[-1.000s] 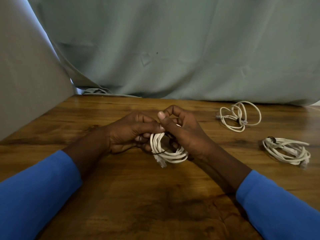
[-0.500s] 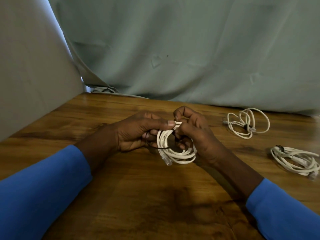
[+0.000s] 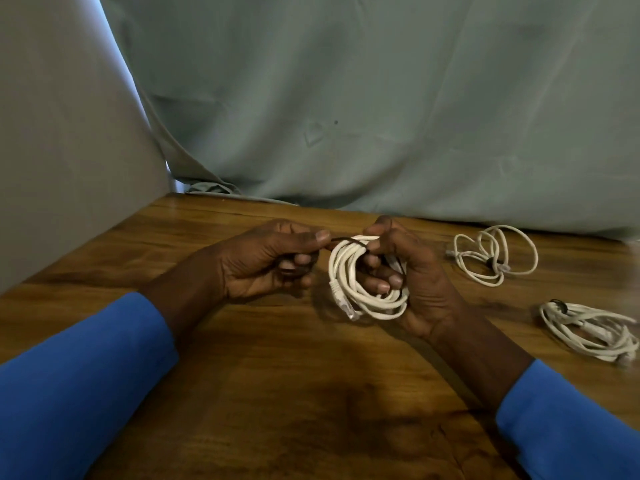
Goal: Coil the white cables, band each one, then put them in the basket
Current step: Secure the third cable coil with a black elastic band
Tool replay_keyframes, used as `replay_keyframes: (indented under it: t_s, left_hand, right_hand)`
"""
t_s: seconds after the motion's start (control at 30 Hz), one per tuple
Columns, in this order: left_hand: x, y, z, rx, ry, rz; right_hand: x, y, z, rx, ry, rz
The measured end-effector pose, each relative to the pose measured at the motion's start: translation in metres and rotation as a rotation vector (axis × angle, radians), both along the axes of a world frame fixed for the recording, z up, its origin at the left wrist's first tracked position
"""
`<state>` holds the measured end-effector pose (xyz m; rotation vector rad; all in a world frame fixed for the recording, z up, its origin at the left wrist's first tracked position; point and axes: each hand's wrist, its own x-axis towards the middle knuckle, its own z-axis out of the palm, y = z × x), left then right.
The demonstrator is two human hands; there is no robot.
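A coiled white cable (image 3: 349,289) stands upright over the middle of the wooden table (image 3: 277,393). My right hand (image 3: 412,278) grips the coil's right side, with its fingers curled through the loop. My left hand (image 3: 270,265) pinches a thin dark band (image 3: 341,240) between thumb and forefinger and holds it stretched leftward off the coil's top. A clear plug hangs at the coil's lower left. No basket is in view.
Two more white cables lie on the right of the table, each with a dark band: a loose coil (image 3: 491,258) at the back and a tighter bundle (image 3: 588,330) nearer the right edge. A grey-green cloth (image 3: 381,98) hangs behind the table.
My left hand has drawn away to the left from the coil, stretching the dark band out from its top. The coil has turned more upright in my right hand.
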<state>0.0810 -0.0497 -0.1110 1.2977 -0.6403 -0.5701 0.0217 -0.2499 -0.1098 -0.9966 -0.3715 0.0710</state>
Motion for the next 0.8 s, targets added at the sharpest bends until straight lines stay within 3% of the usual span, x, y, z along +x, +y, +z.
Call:
replay_keyframes:
  t_s: [0.1, 0.23, 0.67, 0.8]
  left_hand:
    - [0.009, 0.006, 0.000, -0.028, -0.095, 0.103]
    - [0.012, 0.007, 0.004, -0.012, -0.130, 0.046]
    - [0.030, 0.028, -0.001, 0.093, 0.032, 0.013]
    - [0.029, 0.026, 0.002, 0.048, 0.047, -0.060]
  right_hand:
    - [-0.001, -0.003, 0.003, 0.004, -0.004, 0.011]
    - [0.000, -0.001, -0.001, -0.019, -0.020, 0.068]
    - [-0.002, -0.006, 0.007, 0.023, -0.033, 0.046]
    - [-0.002, -0.009, 0.012, 0.047, -0.018, 0.030]
